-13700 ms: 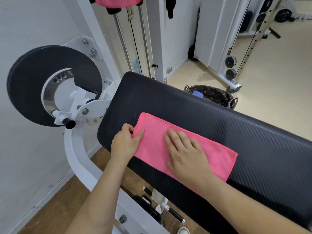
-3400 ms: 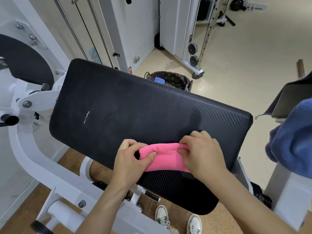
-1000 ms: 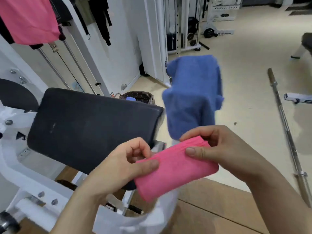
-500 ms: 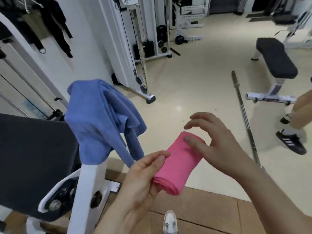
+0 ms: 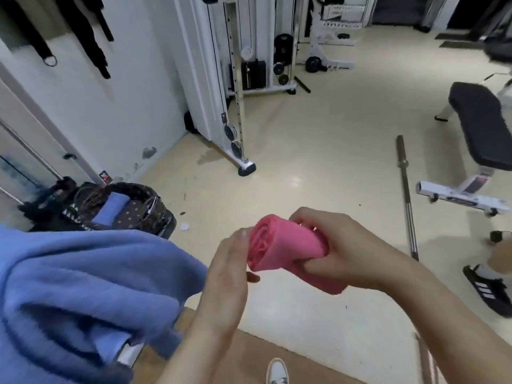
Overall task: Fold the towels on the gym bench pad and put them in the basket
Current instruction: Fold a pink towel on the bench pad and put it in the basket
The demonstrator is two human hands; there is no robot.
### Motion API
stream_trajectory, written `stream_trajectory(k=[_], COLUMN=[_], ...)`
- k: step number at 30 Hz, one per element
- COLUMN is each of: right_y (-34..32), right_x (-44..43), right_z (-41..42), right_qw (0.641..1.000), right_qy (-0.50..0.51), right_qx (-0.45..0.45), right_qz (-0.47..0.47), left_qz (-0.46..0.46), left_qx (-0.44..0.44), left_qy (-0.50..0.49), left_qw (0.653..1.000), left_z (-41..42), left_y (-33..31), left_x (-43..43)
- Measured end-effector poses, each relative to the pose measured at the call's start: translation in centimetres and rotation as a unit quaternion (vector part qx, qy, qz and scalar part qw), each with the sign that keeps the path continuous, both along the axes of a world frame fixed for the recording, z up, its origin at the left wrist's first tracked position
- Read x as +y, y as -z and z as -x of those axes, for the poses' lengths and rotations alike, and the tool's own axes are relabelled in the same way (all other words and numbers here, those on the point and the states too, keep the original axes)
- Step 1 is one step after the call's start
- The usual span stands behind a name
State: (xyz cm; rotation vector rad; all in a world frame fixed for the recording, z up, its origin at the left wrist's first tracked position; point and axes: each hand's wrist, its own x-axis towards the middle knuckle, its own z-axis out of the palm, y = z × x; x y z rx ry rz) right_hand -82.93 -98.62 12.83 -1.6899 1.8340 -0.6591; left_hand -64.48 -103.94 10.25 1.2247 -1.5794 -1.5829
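A rolled pink towel (image 5: 279, 248) is held in mid-air over the floor. My right hand (image 5: 343, 250) grips it round the middle, fingers and thumb curled about the roll. My left hand (image 5: 230, 270) has straight fingers pressed flat against the roll's left end. A dark patterned basket (image 5: 138, 209) stands on the floor at the left, with a folded blue towel (image 5: 110, 207) inside. A loose blue towel (image 5: 83, 289) hangs draped at the lower left, close to my left arm. The bench pad is out of view.
A barbell (image 5: 406, 198) lies on the floor to the right, beside a black flat bench (image 5: 482, 126). A white cable machine (image 5: 230, 79) stands behind. Another person's black shoe (image 5: 487, 289) is at the right edge. My own shoe (image 5: 277, 372) shows below.
My view has swung further from the pad, and the basket has come into sight. My right hand closed round the pink roll; my left hand let go its pinch and now presses the end flat.
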Motion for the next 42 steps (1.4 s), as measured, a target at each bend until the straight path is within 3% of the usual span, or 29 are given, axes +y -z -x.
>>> stream_trajectory(k=[2,6,9,13,15,19,21,25,31,36,39,42], right_y=[-0.3,-0.7,-0.5,1.4,3.1,5.9,6.5,7.3,8.6,10.8,13.4,16.5], right_x=[-2.8,-8.7,-13.6,-20.7,-24.6,-32.2,-35.6,-41.5,-49.1,-54.9,-58.4,-61.4], right_z=[1.8,4.5,7.2,11.2,13.2,16.1,16.4,15.0,9.8,2.9,-2.7,-8.4], right_qw=[0.999,0.988,0.977,0.960,0.954,0.903,0.888,0.903,0.903,0.880,0.918,0.946], right_qy=[-0.025,-0.106,-0.135,-0.140,-0.139,-0.069,-0.039,-0.008,-0.079,-0.126,-0.167,-0.196], right_qx=[-0.030,-0.074,-0.110,-0.175,-0.201,-0.389,-0.429,-0.411,-0.407,-0.413,-0.315,-0.211], right_qz=[-0.034,-0.082,-0.122,-0.166,-0.173,-0.170,-0.162,-0.122,-0.114,-0.198,-0.175,-0.147], left_qz=[0.046,0.146,0.067,0.030,-0.001,-0.086,-0.117,-0.149,-0.128,-0.098,-0.086,-0.118], left_qx=[0.030,-0.126,-0.055,0.018,0.066,0.186,0.223,0.278,0.348,0.278,0.178,0.129], left_qy=[0.009,0.005,-0.038,-0.156,-0.227,-0.344,-0.401,-0.472,-0.506,-0.596,-0.631,-0.665], left_qw=[0.998,0.981,0.995,0.987,0.972,0.916,0.881,0.823,0.779,0.747,0.750,0.726], left_z=[1.1,3.4,4.6,6.9,9.1,13.9,15.4,15.3,11.4,5.3,0.0,-4.7], left_y=[-1.0,-0.9,-0.4,1.2,2.8,5.0,5.3,5.2,5.9,8.2,10.7,13.6], left_x=[-1.6,-5.4,-10.0,-15.2,-18.2,-24.3,-26.8,-30.3,-34.4,-38.1,-41.2,-43.7])
